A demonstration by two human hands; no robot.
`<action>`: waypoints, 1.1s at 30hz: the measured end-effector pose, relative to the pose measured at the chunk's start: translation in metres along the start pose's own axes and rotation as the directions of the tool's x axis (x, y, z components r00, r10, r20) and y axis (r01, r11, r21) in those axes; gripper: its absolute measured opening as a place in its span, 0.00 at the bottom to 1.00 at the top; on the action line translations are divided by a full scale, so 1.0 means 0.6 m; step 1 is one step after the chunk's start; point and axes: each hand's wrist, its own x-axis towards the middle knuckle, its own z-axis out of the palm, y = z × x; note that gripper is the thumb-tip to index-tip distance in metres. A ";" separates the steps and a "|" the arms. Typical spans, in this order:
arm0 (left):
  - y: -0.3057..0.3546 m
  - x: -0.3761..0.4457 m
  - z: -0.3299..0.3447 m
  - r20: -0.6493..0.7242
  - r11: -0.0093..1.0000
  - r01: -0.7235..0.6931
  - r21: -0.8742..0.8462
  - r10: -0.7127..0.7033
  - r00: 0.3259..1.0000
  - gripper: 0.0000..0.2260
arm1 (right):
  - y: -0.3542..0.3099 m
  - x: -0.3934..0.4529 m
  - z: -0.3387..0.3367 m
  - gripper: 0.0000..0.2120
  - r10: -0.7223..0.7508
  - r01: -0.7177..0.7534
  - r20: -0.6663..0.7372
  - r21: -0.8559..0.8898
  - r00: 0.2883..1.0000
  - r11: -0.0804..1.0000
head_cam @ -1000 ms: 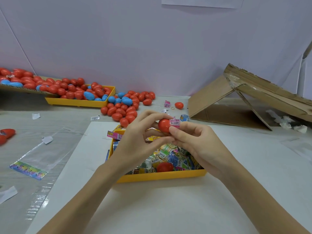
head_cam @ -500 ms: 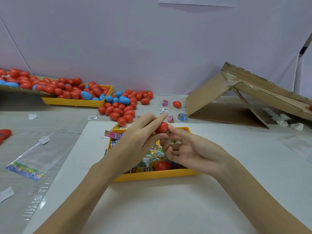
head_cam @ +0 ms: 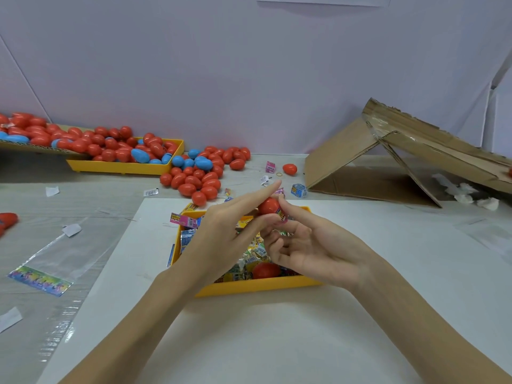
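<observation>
Red is the colour to watch: the red egg (head_cam: 268,206) is up in the air over the back end of the yellow tray (head_cam: 249,289), and both hands are on it; the left hand (head_cam: 221,239) pinches it, index finger laid straight across the top, thumb tucked underneath; the right hand (head_cam: 313,250) comes in palm-up from the other side, its index fingertip pinning a pink packet (head_cam: 283,217) against the shell's right flank, the remaining fingers loosely curled below; so fingers closed on the egg at the left, closed on the packet at the right. Down below, the tray sits on a white sheet (head_cam: 249,342) on the tabletop (head_cam: 83,189), heaped with colourful packets (head_cam: 250,254); a second egg (head_cam: 266,270) lies among them near the front wall; further back on the left, a far tray (head_cam: 124,167) brims with red and blue eggs, loose eggs (head_cam: 205,178) spilled just beside it; a cardboard box (head_cam: 388,162) lies tipped over at the right; a clear bag (head_cam: 47,261) lies flat at the left.
</observation>
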 end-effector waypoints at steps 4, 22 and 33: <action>-0.011 -0.003 -0.004 0.049 0.997 -0.029 0.065 0.026 0.998 0.25 | 0.004 0.004 0.001 0.18 0.032 -0.032 0.008 0.080 0.999 0.996; -0.004 -0.003 -0.003 0.072 1.000 0.006 0.019 -0.008 0.997 0.22 | 0.004 -0.006 0.009 0.19 -0.010 0.009 0.026 0.046 1.000 0.999; -0.002 -0.007 0.001 0.056 1.000 -0.001 0.025 0.000 0.998 0.20 | 0.008 -0.005 0.015 0.16 -0.100 0.101 -0.056 0.007 0.993 0.995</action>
